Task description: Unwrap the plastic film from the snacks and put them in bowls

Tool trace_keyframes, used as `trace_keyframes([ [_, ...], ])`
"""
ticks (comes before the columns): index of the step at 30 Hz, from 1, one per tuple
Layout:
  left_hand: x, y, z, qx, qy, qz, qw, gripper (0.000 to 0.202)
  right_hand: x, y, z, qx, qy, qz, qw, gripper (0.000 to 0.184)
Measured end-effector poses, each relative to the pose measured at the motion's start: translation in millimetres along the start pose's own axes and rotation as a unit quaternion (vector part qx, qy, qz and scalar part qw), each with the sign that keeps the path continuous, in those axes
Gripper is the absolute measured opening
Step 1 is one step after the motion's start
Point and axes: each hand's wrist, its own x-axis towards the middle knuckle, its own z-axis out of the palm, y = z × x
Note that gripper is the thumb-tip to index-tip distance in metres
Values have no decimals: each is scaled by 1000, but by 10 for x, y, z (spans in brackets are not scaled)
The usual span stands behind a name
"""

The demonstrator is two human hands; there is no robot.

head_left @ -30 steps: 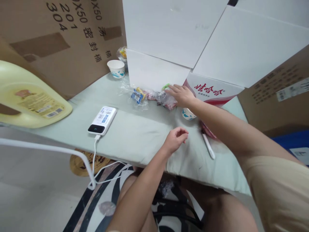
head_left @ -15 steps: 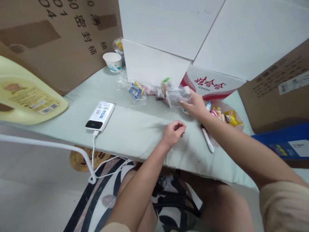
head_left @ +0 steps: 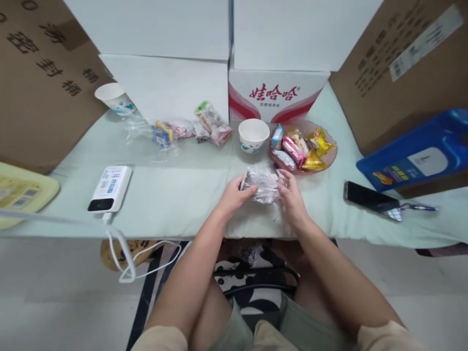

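A crinkled clear plastic packet (head_left: 262, 184), with a darker edge at its left end, is held between both hands above the front of the table. My left hand (head_left: 238, 194) pinches its left end, thumb on top. The fingers of my right hand (head_left: 290, 195) grip its right end. What lies inside the plastic is hard to make out. Just behind the packet stands a white paper cup (head_left: 253, 136) with a blue pattern. To the cup's right, a pink clear bowl (head_left: 331, 157) holds several wrapped snacks (head_left: 295, 148).
Plastic-wrapped items (head_left: 212, 124) lie along the white boxes (head_left: 168, 83). At left are a power bank (head_left: 111, 187) with a white cable, a second paper cup (head_left: 116, 99) and a yellow jug (head_left: 25, 192). A phone (head_left: 371, 199) and blue bottle (head_left: 417, 151) lie at right.
My right hand has brought the plastic packet from the back of the table to the front. My left hand now grips it too. The view has turned right, showing the bowl and phone.
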Motion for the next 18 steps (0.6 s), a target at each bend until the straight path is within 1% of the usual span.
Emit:
trace_keyframes([
  [2, 41, 8, -4, 26, 3, -9, 1000, 47, 16, -3, -100, 32, 3, 35, 999, 68],
  [3, 60, 13, 2, 25, 16, -11, 1000, 51, 29, -4, -126, 51, -1, 54, 997, 69],
  [5, 92, 12, 38, -12, 45, -18, 999, 66, 55, 2, -139, 65, -9, 76, 995, 61],
  [6, 105, 5, 67, -35, 48, -26, 998, 74, 65, 7, -134, 73, -7, 81, 994, 56],
  [8, 129, -19, 125, -67, 33, -40, 996, 87, 74, 10, -127, 86, -4, 84, 993, 49],
  [10, 156, -47, 156, -71, 34, -33, 996, 93, 65, -7, -153, 74, -8, 75, 994, 49],
  [12, 186, -65, 135, -62, 77, -9, 995, 89, 45, -38, -221, 8, -2, 46, 999, 46],
  [13, 200, -66, 107, -57, 104, 0, 993, 86, 35, -52, -266, -53, 10, 23, 998, 40],
  [14, 210, -63, 73, -49, 128, 8, 990, 82, 29, -63, -312, -130, 24, -2, 991, 35],
  [15, 216, -56, 36, -39, 149, 15, 988, 80, 27, -69, -357, -216, 36, -24, 976, 30],
  [16, 217, -47, 2, -25, 165, 22, 986, 78, 30, -70, -397, -300, 41, -39, 952, 29],
  [18, 202, -31, -48, 12, 184, 38, 982, 78, 45, -63, -455, -427, 31, -41, 903, 32],
])
